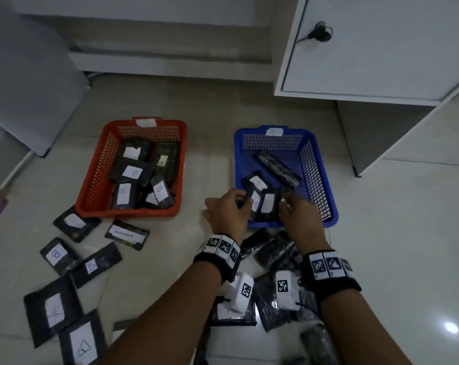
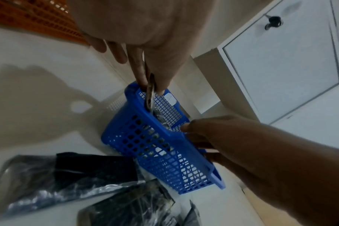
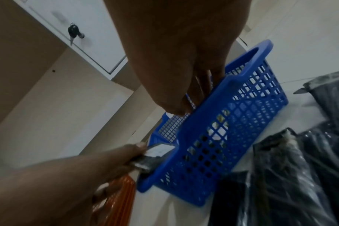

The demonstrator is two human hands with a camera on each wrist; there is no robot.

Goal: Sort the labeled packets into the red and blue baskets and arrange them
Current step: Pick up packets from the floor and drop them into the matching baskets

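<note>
1. Left hand (image 1: 229, 210) at near-left corner of blue basket (image 1: 325, 180); fingers curled, thumb and fingertips pinching edge of a black packet (image 1: 254, 185) with white label, held upright over the near rim.
2. Same pinch seen from left wrist: thumb and fingers (image 2: 139, 68) pressed on packet edge (image 2: 150, 94) above basket rim (image 2: 164, 152).
3. Right hand (image 1: 299, 217) at near side of blue basket, fingers bent down onto packets standing against near wall (image 1: 266, 204); actual grasp hard to tell, fingertips hidden behind rim from right wrist (image 3: 199, 85).
4. Blue basket right of centre on floor (image 1: 407, 233); white tag (image 1: 274, 131) on far rim. One dark packet (image 1: 278, 167) lying diagonally inside, far of the hands.
5. Red basket (image 1: 96, 180) to the left, apart from blue one; several labelled packets (image 1: 132, 172) piled inside, some marked B.
6. Loose packets (image 1: 56, 255) scattered on floor near-left of red basket, labels up.
7. Heap of dark packets (image 1: 273, 251) on floor just near of blue basket, under both wrists.
8. White cabinet door (image 1: 368, 48) with key in lock, far right.
</note>
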